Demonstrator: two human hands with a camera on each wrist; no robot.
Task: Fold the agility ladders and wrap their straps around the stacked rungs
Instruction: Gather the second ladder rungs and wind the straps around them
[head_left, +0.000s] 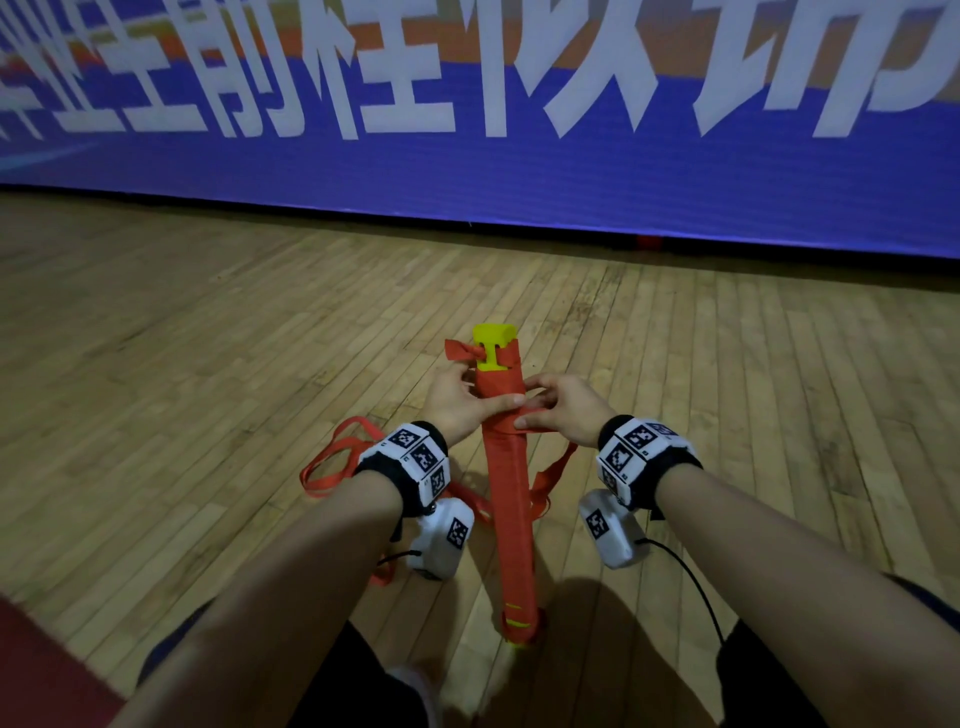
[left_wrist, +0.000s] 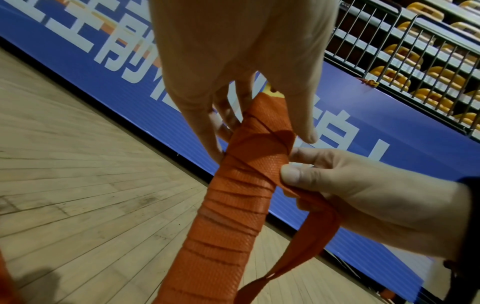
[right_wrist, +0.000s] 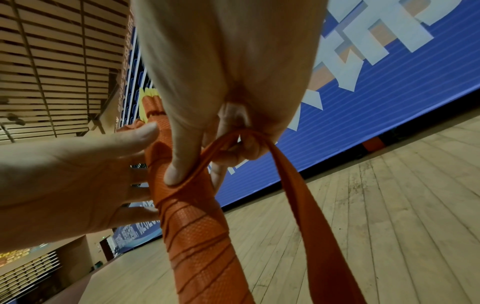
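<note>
Your left hand (head_left: 457, 402) is wrapped around the stacked rungs (head_left: 506, 483), which stand on end on the wooden floor (head_left: 208, 364), leaning a little. Orange strap (left_wrist: 311, 232) winds around most of the bundle, and yellow rung ends (head_left: 493, 338) stick out on top. Your right hand (head_left: 563, 410) pinches the loose strap against the bundle, thumb (left_wrist: 293, 173) pressing it flat. More strap lies in loops (head_left: 332, 462) on the floor. The blue banner (head_left: 519, 171) behind has big white Chinese letters; I can't read them surely, as they are cut off.
</note>
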